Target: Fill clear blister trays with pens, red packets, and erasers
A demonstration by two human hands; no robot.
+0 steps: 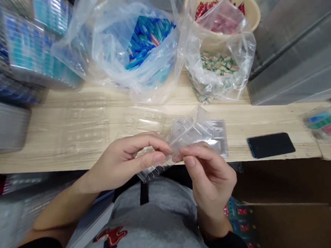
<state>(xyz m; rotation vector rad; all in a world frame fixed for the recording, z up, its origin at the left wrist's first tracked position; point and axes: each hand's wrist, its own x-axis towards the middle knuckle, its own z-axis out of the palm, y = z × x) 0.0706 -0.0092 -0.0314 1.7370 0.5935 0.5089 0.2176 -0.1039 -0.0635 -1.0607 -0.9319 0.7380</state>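
Observation:
A clear plastic blister tray (186,131) is tilted up over the table's front edge, between my two hands. My left hand (123,159) is closed on its near left side, thumb and forefinger together. My right hand (211,174) pinches the same tray close to the left fingertips. Under and behind it, more clear trays (222,137) lie on the table. Further clear plastic trays (86,126), hard to make out against the wood, lie to the left of my hands.
Behind stand a plastic bag of blue pieces (148,39), a bag of small green-and-tan pieces (219,63) and a tub with red packets (251,13). Filled trays (37,47) are stacked left. A phone (271,145), a filled pack (326,122) and a grey bin (297,54) are right.

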